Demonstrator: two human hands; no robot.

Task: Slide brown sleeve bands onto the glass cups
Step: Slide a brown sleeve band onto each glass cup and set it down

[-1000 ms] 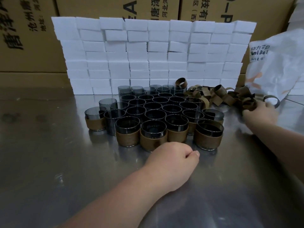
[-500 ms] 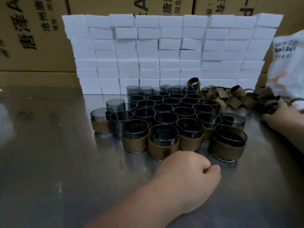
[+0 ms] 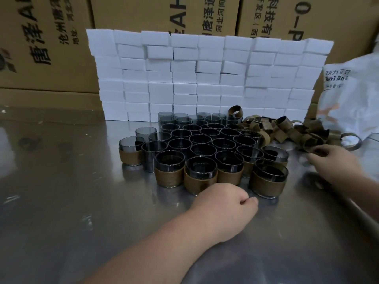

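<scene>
Few glass cups (image 3: pixel 202 139) wear brown bands (image 3: pixel 200 182): only the front ones; most behind stand bare. Spare bands (image 3: pixel 287 132) lie heaped at right. Left hand (image 3: pixel 223 208) rests fisted, empty, on the counter (image 3: pixel 61 201); right hand (image 3: pixel 334 160) lies at the heap, grip unclear.

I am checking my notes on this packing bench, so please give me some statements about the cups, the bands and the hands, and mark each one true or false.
1. The left hand rests as a fist on the metal table, holding no cup. True.
2. The loose brown bands lie left of the glass cups. False: they lie to the right of them.
3. The four cups nearest the left hand wear brown bands. True.
4. The white blocks stand in front of the cups. False: they are stacked behind them.
5. The right hand is at the pile of bands. True.
</scene>
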